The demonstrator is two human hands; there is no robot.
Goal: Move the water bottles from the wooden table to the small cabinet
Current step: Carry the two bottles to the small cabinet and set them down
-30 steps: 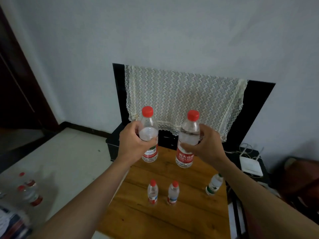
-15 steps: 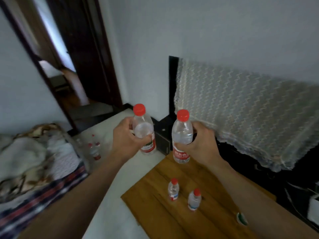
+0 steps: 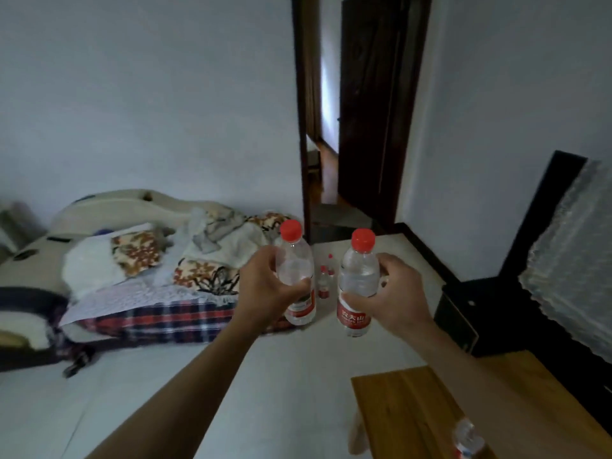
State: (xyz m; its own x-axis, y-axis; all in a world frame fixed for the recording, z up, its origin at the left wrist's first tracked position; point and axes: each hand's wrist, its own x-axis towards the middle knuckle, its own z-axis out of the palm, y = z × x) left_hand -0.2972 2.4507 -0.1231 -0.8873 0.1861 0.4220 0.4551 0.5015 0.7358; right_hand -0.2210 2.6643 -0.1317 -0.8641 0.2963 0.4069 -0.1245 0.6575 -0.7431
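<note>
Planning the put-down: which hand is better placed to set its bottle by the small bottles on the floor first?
Probably the left hand: its bottle appears nearer the floor bottles than the right hand's bottle.

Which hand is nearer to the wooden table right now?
Right. The right hand hangs just above and beyond the wooden table; the left hand is farther off, over the floor.

Blurred bottle [image 3: 467,440] cut off at bottom edge; tiny far bottles [image 3: 326,276] beyond reading

Pale walls [image 3: 149,94], dark open door [image 3: 371,104], cluttered bed [image 3: 139,260].
</note>
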